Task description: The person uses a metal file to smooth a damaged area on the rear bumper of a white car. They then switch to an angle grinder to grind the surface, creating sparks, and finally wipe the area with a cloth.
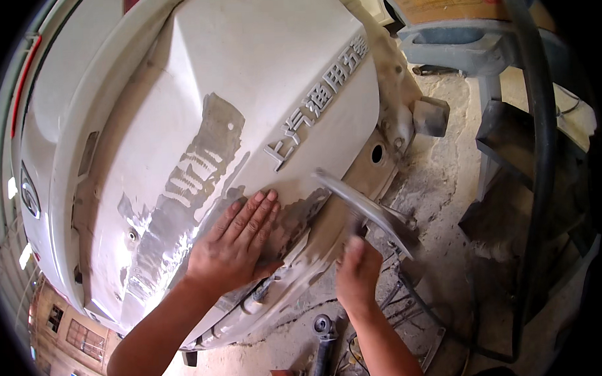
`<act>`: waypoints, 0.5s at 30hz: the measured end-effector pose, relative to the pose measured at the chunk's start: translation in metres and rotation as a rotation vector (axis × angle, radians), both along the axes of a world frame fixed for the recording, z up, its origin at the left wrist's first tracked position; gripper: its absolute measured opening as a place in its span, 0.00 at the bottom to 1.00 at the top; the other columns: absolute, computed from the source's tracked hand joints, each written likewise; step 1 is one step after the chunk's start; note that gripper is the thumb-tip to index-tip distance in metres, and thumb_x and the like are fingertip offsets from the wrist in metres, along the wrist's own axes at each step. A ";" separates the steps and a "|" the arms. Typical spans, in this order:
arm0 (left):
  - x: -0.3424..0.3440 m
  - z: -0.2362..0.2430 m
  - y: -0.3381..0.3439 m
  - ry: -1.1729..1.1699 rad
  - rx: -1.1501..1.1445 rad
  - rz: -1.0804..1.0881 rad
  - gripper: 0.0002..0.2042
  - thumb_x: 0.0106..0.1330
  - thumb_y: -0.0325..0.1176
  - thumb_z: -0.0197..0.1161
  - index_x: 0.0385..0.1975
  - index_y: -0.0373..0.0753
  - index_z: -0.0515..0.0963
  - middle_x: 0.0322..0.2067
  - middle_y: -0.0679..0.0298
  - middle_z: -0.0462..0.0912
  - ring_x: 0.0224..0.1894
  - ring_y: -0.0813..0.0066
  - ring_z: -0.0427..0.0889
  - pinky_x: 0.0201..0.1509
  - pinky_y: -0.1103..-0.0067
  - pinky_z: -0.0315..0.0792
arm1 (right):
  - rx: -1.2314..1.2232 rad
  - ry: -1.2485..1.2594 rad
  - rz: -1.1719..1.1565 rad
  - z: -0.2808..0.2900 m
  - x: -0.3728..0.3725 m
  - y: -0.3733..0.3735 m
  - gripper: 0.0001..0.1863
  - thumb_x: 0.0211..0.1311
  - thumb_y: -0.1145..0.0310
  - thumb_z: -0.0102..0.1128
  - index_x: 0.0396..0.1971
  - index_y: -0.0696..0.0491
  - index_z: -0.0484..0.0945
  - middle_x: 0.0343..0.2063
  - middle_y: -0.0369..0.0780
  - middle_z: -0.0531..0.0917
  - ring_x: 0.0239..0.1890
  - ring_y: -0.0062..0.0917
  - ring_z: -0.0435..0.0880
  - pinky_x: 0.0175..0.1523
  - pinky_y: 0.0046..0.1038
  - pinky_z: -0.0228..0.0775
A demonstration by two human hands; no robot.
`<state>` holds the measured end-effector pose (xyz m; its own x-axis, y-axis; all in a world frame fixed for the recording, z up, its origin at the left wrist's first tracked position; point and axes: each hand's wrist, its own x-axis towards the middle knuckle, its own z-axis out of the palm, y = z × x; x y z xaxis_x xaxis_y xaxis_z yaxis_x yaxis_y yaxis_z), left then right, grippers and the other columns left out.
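Observation:
The white tailgate (pixel 277 63) of a car fills the left and middle, with bare grey metal patches and scraped paint across its lower part. My left hand (pixel 233 247) lies flat on the panel beside one of these patches, fingers stretched out and together. In my right hand (pixel 358 272) the fingers are wrapped round the handle of a hammer. Its long, curved metal head (pixel 371 209) is smeared by motion and stands over the lower right edge of the tailgate. Whether the head touches the panel I cannot tell.
Raised chrome lettering (pixel 318 101) runs along the panel. An angle grinder (pixel 324 339) with cables lies on the concrete floor (pixel 440 176) below. To the right are a thick black hose (pixel 539 113), a blue-grey machine (pixel 452 47) and dark angular metal pieces (pixel 505 138).

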<state>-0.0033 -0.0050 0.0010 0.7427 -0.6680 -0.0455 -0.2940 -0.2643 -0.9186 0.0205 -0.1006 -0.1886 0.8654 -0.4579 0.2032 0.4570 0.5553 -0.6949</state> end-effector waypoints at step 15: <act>-0.001 0.001 -0.002 0.020 -0.014 0.002 0.37 0.58 0.60 0.48 0.60 0.36 0.63 0.63 0.59 0.60 0.66 0.69 0.57 0.69 0.73 0.48 | -0.076 -0.091 -0.009 0.007 -0.009 0.009 0.27 0.66 0.47 0.43 0.18 0.56 0.65 0.12 0.30 0.64 0.15 0.12 0.60 0.19 0.19 0.49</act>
<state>-0.0043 -0.0072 0.0018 0.7431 -0.6673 -0.0509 -0.3114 -0.2776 -0.9088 0.0120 -0.0915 -0.1820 0.8379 -0.4458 0.3149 0.5245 0.4982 -0.6904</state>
